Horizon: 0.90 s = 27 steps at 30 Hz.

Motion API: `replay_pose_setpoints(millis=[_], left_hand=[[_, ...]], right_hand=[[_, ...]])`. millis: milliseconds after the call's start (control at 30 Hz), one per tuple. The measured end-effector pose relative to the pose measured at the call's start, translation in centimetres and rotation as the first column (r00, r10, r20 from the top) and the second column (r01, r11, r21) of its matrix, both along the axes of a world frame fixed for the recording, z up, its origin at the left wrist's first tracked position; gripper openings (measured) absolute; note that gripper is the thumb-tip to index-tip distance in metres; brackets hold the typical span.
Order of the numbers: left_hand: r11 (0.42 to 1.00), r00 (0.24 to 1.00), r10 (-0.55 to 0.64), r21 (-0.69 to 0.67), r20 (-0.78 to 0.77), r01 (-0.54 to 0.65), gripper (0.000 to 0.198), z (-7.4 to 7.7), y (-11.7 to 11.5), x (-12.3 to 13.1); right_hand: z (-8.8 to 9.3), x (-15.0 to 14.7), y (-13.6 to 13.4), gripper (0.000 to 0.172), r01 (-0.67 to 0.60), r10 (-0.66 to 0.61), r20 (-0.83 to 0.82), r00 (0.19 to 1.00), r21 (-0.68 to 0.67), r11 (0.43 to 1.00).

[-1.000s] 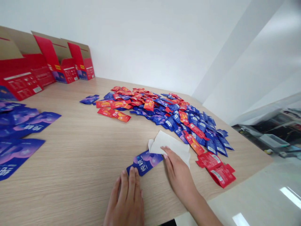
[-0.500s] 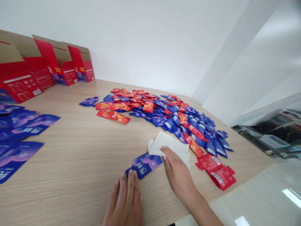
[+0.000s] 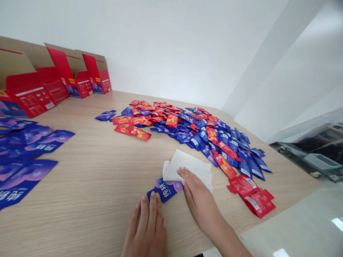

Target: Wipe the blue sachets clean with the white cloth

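Observation:
A blue and purple packet (image 3: 166, 191) lies flat on the wooden table. The fingertips of my left hand (image 3: 148, 225) rest on its lower left end, fingers stretched out. My right hand (image 3: 197, 194) lies with extended fingers on a folded white cloth (image 3: 187, 165), which covers the upper right part of the packet. To the right of the cloth are an orange-red packet (image 3: 224, 165) and joined red packets (image 3: 252, 194) with white barcode labels.
A large heap of red and blue packets (image 3: 184, 123) spreads across the back and right. More blue packets (image 3: 26, 182) overlap at the left. Open red boxes (image 3: 34, 94) stand along the wall. The table edge (image 3: 294, 192) runs down the right.
The white cloth and my right hand have moved left over the packet, covering more of it. My left hand stays at the packet's end. The camera view has shifted slightly.

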<state>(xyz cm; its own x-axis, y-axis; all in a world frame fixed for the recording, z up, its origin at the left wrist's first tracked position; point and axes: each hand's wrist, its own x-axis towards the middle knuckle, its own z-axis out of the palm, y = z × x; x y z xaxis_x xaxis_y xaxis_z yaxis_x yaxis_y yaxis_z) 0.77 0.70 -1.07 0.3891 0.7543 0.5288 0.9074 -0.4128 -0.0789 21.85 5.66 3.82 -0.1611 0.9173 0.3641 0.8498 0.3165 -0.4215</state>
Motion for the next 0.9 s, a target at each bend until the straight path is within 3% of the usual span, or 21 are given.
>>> replay_pose_setpoints(millis=[100, 200, 300, 367, 433, 533, 633, 700, 767, 833, 900], left_hand=[[0.999, 0.998, -0.029, 0.035, -0.052, 0.031, 0.058, -0.4, 0.2, -0.3], [0.997, 0.996, -0.058, 0.043, -0.07, 0.061, 0.049, -0.2, 0.3, -0.3], [1.0, 0.997, 0.002, 0.018, -0.072, -0.001, 0.039, 0.4, 0.3, -0.2], [0.998, 0.993, -0.016, 0.066, -0.113, 0.023, 0.043, 0.6, 0.4, -0.3], [0.994, 0.991, -0.051, 0.092, -0.123, 0.063, 0.047, 0.8, 0.4, -0.3], [0.999, 0.998, -0.026, 0.026, -0.053, 0.027, 0.049, 1.1, 0.2, 0.0], [0.999, 1.0, 0.025, -0.033, 0.007, -0.024, 0.045, 1.3, -0.1, 0.5], [0.999, 1.0, 0.009, -0.048, 0.002, -0.008, 0.041, 1.2, -0.1, 0.4], [0.999, 0.998, -0.041, -0.031, -0.037, 0.04, 0.04, 0.9, 0.1, 0.1], [0.998, 0.996, -0.06, 0.02, -0.059, 0.061, 0.044, 0.5, 0.3, -0.2], [0.997, 0.998, -0.05, 0.059, -0.048, 0.052, 0.048, 0.3, 0.4, -0.3]], right_hand=[[0.4, 0.4, -0.4, 0.044, 0.069, -0.068, -0.034, 0.997, 0.007, 0.998], [1.3, -1.4, -1.3, 0.045, -0.11, 0.109, -0.042, 0.993, -0.024, 0.994], [1.6, -2.4, -1.2, 0.048, -0.268, 0.268, 0.008, 0.963, -0.04, 0.963], [1.1, -1.8, -0.7, 0.047, -0.208, 0.209, 0.036, 0.977, -0.03, 0.978], [0.4, -0.6, -0.1, 0.044, -0.055, 0.055, 0.044, 0.998, -0.017, 0.998], [0.2, 0.5, -0.1, 0.044, 0.087, -0.087, 0.017, 0.996, 0.002, 0.996], [1.1, -0.8, -0.8, 0.044, -0.062, 0.061, -0.02, 0.998, -0.018, 0.998], [1.7, -2.2, -1.3, 0.046, -0.239, 0.239, -0.009, 0.971, -0.036, 0.97], [1.7, -3.0, -1.2, 0.05, -0.321, 0.322, 0.024, 0.946, -0.044, 0.946], [1.2, -2.5, -0.8, 0.049, -0.259, 0.261, 0.05, 0.964, -0.039, 0.965], [0.5, -1.0, -0.2, 0.046, -0.113, 0.115, 0.056, 0.992, -0.035, 0.993]])
